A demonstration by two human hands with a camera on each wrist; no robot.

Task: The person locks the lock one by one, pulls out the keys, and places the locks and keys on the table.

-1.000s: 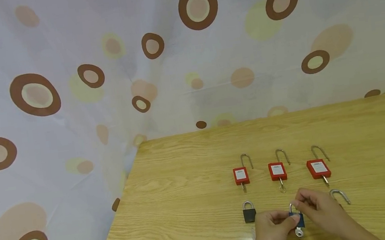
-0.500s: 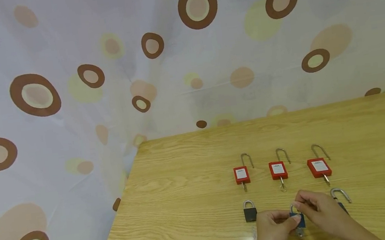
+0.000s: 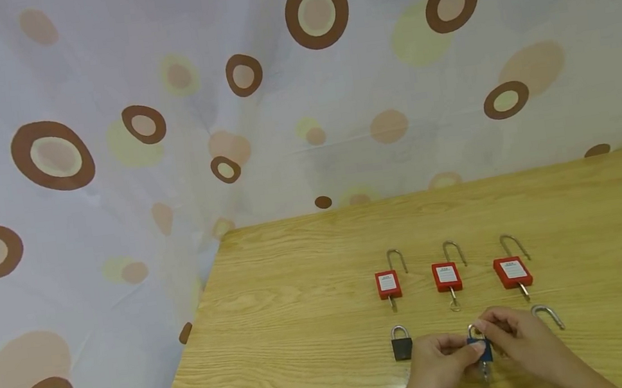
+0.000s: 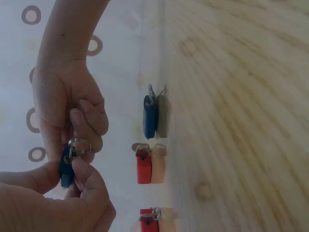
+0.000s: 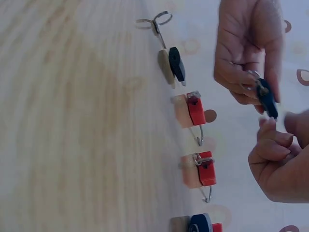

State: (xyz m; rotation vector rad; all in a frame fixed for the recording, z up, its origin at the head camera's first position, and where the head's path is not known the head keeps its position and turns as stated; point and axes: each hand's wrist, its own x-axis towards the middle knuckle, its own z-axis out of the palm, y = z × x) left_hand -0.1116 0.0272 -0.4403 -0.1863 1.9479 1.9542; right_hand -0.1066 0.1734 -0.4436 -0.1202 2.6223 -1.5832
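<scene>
My left hand (image 3: 438, 365) grips the blue body of a small padlock (image 3: 480, 350) between thumb and fingers. At the top of that padlock, the fingertips of my right hand (image 3: 523, 335) pinch near its silver shackle (image 3: 471, 331). A key (image 3: 485, 370) hangs from the underside of the body, and its ring (image 5: 249, 80) shows in the right wrist view. Both hands hold the padlock above the table in the wrist views. A black padlock (image 3: 402, 349) with its shackle down lies left of my left hand.
Three red padlocks (image 3: 389, 284), (image 3: 447, 276), (image 3: 513, 271) lie in a row farther back, shackles raised and keys inserted. Behind my right hand an open shackle (image 3: 547, 316) shows; its blue padlock (image 4: 150, 116) appears in the left wrist view. A patterned curtain (image 3: 277, 107) borders the wooden table (image 3: 289, 300).
The held padlock has risen slightly between my hands. Its key has turned from face-on to narrow in the head view. My right hand now covers the other blue padlock's body.
</scene>
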